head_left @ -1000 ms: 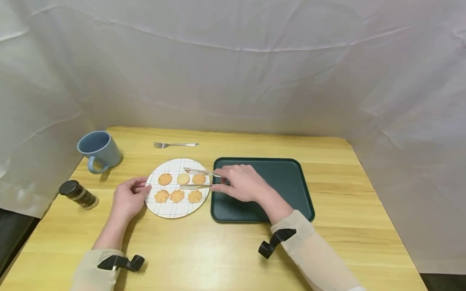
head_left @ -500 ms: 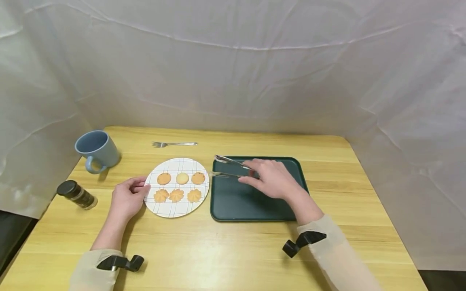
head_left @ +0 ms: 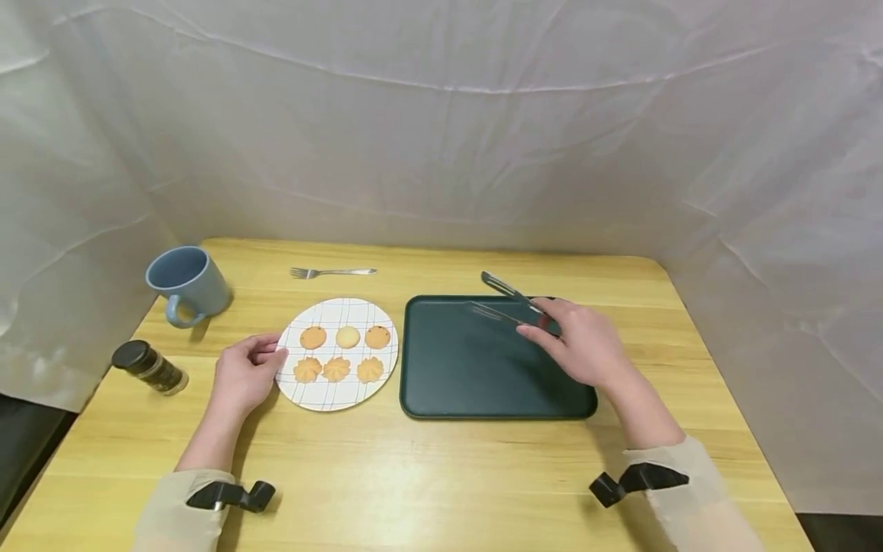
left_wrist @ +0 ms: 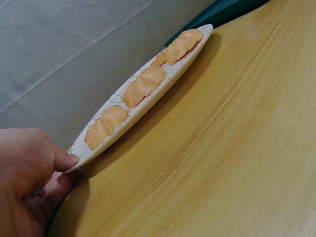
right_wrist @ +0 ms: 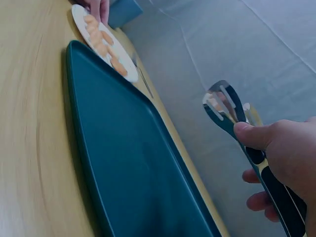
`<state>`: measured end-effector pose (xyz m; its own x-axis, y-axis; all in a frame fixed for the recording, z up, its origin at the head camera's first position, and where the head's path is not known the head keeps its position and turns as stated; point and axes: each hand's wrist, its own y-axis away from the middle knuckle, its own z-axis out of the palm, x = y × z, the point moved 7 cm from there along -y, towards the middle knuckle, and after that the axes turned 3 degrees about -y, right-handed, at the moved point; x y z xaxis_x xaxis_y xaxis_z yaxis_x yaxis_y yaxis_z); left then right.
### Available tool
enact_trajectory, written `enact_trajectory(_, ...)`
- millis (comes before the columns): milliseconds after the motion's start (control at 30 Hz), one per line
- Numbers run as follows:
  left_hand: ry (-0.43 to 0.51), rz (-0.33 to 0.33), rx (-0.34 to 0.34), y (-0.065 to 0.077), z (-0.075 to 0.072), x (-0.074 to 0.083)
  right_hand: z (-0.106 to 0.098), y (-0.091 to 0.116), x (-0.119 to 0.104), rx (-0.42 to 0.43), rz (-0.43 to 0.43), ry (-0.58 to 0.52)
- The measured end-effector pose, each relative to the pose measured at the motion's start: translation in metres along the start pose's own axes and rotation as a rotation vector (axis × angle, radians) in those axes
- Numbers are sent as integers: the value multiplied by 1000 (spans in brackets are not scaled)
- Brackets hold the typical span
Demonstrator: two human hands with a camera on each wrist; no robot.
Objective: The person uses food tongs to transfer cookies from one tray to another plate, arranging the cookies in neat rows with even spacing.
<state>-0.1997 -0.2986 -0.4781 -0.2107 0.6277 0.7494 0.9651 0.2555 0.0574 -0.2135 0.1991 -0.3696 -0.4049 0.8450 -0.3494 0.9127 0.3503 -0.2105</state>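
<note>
My left hand (head_left: 241, 377) pinches the left rim of a round white plate (head_left: 327, 395) with a checked line pattern. The left wrist view shows the thumb on top of the rim and fingers below. Three round cookies (head_left: 348, 337) lie in the plate's back row, and three ridged, flower-shaped cookies (head_left: 336, 369) lie in front. My right hand (head_left: 586, 349) grips metal tongs (right_wrist: 282, 197) with dark handles, raised over the right back part of a dark green tray (head_left: 476, 376). The tongs' arms are spread, with nothing between their slotted tips.
Behind the plate lies a fork (head_left: 334, 272). A blue mug (head_left: 196, 291) stands at the back left, and a black-capped spice jar (head_left: 155, 370) lies nearer on that side. Pale cloth (head_left: 441, 153) hangs behind the wooden table (head_left: 386, 483).
My right hand has carried the tongs from over the plate rightward and back across the tray. The left hand, plate and cookies have stayed in place.
</note>
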Motion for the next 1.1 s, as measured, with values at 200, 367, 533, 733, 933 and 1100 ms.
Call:
enact_trajectory(200, -10, 0, 2, -1, 1, 1, -15, 19, 27, 90, 74, 7)
enact_trajectory(367, -5, 5, 4, -2, 1, 0, -25, 34, 49, 162, 175, 36)
enact_trajectory(533, -3, 9, 6, -3, 1, 0, -31, 47, 67, 199, 238, 82)
enact_trajectory(733, -14, 21, 4, -2, -1, 0, -31, 64, 90, 212, 301, 107)
enact_trajectory(933, -27, 22, 20, -1, -2, -1, -22, 81, 118, 193, 431, 105)
enact_trajectory(1100, -36, 45, 50, 1, -3, 2, -14, 92, 140, 158, 539, 99)
